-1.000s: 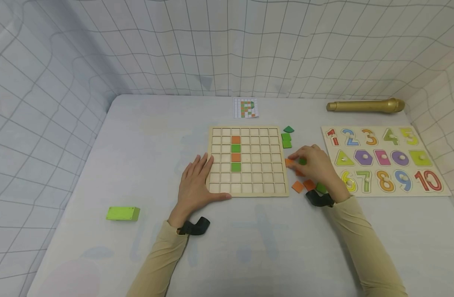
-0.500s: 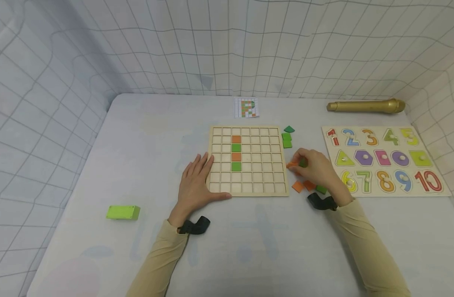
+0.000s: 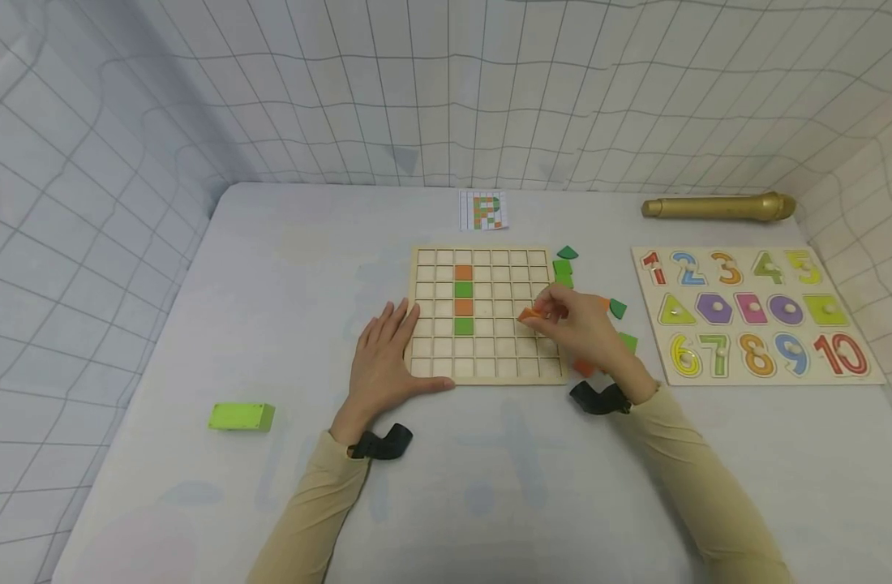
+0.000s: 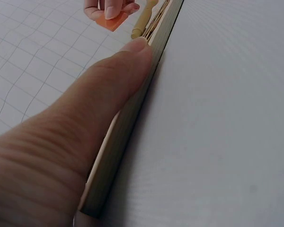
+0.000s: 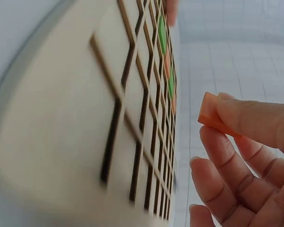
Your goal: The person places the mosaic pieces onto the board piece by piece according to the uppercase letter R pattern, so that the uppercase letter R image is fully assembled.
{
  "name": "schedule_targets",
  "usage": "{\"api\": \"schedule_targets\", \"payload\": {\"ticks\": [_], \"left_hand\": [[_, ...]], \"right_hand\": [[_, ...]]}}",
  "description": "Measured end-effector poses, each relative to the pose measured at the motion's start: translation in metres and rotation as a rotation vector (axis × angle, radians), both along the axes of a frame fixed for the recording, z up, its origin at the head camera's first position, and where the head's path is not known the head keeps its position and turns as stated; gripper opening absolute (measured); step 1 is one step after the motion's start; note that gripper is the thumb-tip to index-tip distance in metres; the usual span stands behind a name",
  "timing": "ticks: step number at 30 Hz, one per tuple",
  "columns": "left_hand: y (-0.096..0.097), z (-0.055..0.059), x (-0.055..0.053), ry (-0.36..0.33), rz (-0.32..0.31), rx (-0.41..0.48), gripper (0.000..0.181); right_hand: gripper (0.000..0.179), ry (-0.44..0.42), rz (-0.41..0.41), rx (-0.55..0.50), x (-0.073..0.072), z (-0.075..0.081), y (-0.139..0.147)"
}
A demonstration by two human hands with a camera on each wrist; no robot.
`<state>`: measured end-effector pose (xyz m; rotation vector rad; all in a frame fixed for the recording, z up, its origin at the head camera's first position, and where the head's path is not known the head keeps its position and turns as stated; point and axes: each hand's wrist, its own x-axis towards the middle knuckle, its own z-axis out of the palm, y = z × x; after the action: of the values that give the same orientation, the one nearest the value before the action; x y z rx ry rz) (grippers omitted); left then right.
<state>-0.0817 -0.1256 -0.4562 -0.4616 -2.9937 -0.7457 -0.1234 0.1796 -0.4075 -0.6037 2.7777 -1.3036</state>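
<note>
A wooden grid board (image 3: 484,371) lies mid-table, with two orange and two green square tiles stacked alternately in its third column; one is this green tile (image 3: 464,326). My left hand (image 3: 383,369) rests at the board's front left corner, fingers spread along the left side and thumb along the front edge. In the left wrist view the thumb (image 4: 104,80) lies straight along the edge. Between thumb and fingertips, my right hand (image 3: 581,324) pinches an orange tile (image 5: 213,113), held tilted above the right part of the board. Its far side is hidden by the thumb.
Loose tiles lie right of the board, including a green square (image 3: 628,342) and a dark green quarter-round (image 3: 568,252). A pattern card (image 3: 482,211) sits behind it. Farther right are a number puzzle (image 3: 752,316) and a gold microphone (image 3: 716,208). A green block (image 3: 242,417) stands left.
My right hand has picked up the orange tile from beside the board and carried it left over the grid. The left hand has stayed in place.
</note>
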Motion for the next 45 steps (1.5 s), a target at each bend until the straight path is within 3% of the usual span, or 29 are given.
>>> {"api": "schedule_targets", "payload": {"ticks": [7,17,24,45], "left_hand": [[0.001,0.000,0.000,0.001,0.002,-0.008,0.119],[0.001,0.000,0.000,-0.001,0.005,-0.014,0.120],[0.000,0.000,0.000,-0.011,0.008,-0.014,0.120],[0.000,0.000,0.001,0.018,0.002,-0.001,0.119]], "right_hand": [[0.020,0.032,0.097,-0.020,-0.001,-0.004,-0.035],[0.017,-0.046,0.136,0.074,0.001,-0.005,-0.066],[0.017,-0.088,0.140,0.156,0.002,-0.009,-0.075],[0.010,0.018,0.118,0.271,0.006,-0.008,-0.083]]}}
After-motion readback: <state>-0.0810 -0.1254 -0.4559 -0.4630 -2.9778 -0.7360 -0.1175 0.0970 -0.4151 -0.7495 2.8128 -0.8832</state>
